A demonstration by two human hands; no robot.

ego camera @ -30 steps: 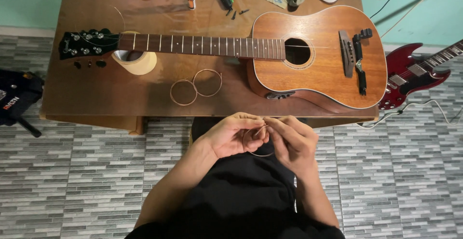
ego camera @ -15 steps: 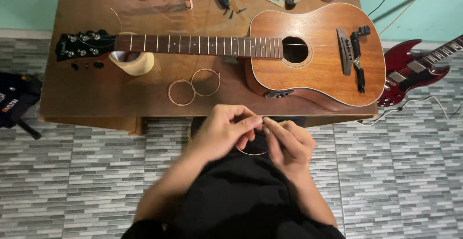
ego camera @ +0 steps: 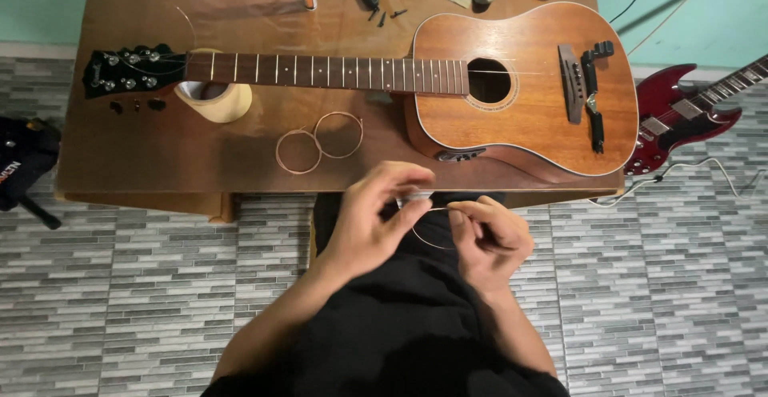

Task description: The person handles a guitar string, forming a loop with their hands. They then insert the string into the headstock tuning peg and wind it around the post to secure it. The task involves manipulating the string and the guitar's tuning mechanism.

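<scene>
Over the dark lap, the left hand (ego camera: pixel 372 221) and right hand (ego camera: pixel 488 237) pinch a thin coiled bronze guitar string (ego camera: pixel 428 235) between fingertips, while at twelve o'clock the brown wooden desk (ego camera: pixel 144 157) carries two more coiled strings (ego camera: pixel 318 142) and an amber acoustic guitar (ego camera: pixel 512 85).

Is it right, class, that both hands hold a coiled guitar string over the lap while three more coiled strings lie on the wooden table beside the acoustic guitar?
Not quite. The head view shows two coiled strings on the table, not three. The left hand and right hand do hold a coiled string; the acoustic guitar lies alongside.
</scene>
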